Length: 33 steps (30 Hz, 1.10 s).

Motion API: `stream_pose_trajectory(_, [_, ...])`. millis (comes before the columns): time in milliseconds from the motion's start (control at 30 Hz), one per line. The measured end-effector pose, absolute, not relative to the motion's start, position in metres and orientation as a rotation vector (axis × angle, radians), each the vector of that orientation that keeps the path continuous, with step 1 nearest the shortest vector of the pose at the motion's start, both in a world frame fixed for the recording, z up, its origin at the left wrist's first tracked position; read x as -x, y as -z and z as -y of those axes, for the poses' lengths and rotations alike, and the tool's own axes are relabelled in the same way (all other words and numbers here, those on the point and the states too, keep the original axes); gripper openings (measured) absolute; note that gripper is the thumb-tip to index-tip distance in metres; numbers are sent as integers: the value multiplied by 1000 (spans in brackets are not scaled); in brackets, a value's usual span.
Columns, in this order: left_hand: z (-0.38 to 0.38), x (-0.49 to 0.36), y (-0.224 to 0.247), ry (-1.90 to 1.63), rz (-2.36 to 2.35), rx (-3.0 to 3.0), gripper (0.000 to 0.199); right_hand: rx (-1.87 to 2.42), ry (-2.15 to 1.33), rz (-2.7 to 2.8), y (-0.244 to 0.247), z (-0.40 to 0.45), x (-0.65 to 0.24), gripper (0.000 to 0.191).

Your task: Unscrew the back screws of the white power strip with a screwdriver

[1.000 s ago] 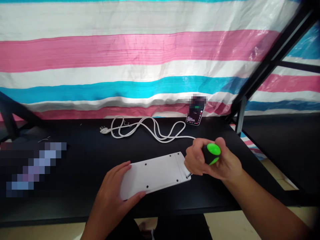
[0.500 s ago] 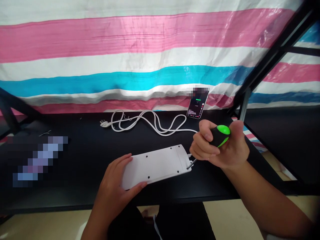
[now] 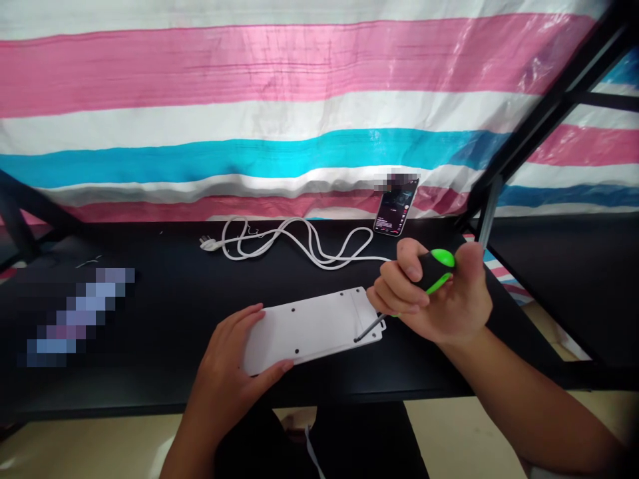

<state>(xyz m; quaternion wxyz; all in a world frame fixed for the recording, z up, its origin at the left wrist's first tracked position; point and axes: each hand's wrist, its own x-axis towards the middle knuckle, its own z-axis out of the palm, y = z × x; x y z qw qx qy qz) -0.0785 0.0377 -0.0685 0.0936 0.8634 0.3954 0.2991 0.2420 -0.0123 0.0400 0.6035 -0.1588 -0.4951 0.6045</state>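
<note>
A white power strip lies on the black table with its back face up, showing several dark screw holes. My left hand grips its left end, thumb along the near edge and fingers over the far edge. In my right hand is a screwdriver with a black and green handle, fingers wrapped round it. Its thin shaft slants down to the left, and the tip is at the near-edge hole close to the strip's right end. Whether a screw sits in that hole I cannot tell.
The strip's white cord loops behind it, ending in a plug at the left. A lit phone leans against the striped sheet. A blurred-out object lies on the table at left. Black frame bars rise on both sides.
My right hand has shifted slightly left. The screwdriver tip has moved from the hole at the right end corner to the neighbouring hole on its left. My left hand stays put.
</note>
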Motion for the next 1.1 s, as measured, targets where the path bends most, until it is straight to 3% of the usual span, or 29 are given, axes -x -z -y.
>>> stream_pose_trajectory(733, [-39, 79, 71, -901, -1168, -2557, 72, 447, -1360, 1347, -25, 24, -228, 49])
stream_pose_trajectory(1100, [-39, 78, 70, -904, -1152, -2579, 72, 448, -1471, 1357, -46, 19, -206, 49])
